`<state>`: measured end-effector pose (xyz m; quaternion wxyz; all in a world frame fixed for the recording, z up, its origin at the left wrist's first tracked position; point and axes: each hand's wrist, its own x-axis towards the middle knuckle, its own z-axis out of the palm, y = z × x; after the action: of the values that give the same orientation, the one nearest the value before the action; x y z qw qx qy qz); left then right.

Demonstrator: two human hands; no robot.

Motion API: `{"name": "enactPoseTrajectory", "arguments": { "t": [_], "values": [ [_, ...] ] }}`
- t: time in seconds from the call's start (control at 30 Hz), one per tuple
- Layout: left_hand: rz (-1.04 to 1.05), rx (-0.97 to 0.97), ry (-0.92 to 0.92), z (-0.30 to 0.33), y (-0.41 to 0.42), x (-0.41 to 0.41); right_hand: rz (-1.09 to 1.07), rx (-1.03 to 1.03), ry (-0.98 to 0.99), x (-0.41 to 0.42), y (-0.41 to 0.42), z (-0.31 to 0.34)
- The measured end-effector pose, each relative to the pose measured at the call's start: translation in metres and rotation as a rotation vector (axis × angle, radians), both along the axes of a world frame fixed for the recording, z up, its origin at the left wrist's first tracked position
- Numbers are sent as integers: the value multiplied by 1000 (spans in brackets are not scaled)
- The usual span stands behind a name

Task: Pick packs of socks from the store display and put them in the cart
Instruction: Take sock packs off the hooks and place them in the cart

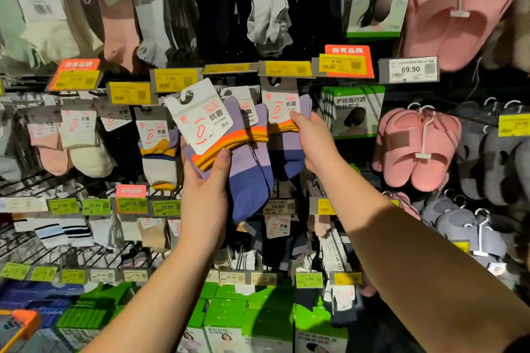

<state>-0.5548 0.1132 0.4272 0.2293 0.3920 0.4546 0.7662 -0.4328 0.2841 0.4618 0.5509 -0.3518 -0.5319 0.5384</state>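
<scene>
Head view: both hands (205,189) grip ribbed purple sock packs (229,152).

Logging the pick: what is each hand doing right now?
Left hand: grips purple sock pack.
Right hand: grips hanging purple sock pack.

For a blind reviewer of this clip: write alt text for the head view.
A person's left hand holds purple sock packs with orange cuffs, while the right hand pinches another matching pack still hanging on the store display. Yellow price tags, other socks and pink slippers surround them; no cart shows.
</scene>
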Motion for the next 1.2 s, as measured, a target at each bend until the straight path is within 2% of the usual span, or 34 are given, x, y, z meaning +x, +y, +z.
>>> {"name": "enactPoseTrajectory", "arguments": {
  "t": [0.23, 0.4, 0.6, 0.8, 0.9, 1.03, 1.2],
  "values": [
    [-9, 15, 19, 1, -2, 0, -6, -33, 18, 7, 6, -7],
    [-5, 15, 22, 2, -1, -1, -85, -9, -173, 0, 18, -11],
    [-22, 4, 2, 3, -2, 2, -252, -8, -525, -7, 36, -5],
    [-26, 15, 13, 1, -2, 0, -276, -14, -620, -6, 39, -11],
    [-18, 24, 35, -2, -4, -3, -254, -23, -570, 3, 27, -25],
    [-40, 23, 21, -6, -8, -6, -362, 27, -457, 12, 5, -40],
    [-56, 29, 48, -8, -13, -4, -235, 212, -121, 17, -69, -29]
  ]
}}
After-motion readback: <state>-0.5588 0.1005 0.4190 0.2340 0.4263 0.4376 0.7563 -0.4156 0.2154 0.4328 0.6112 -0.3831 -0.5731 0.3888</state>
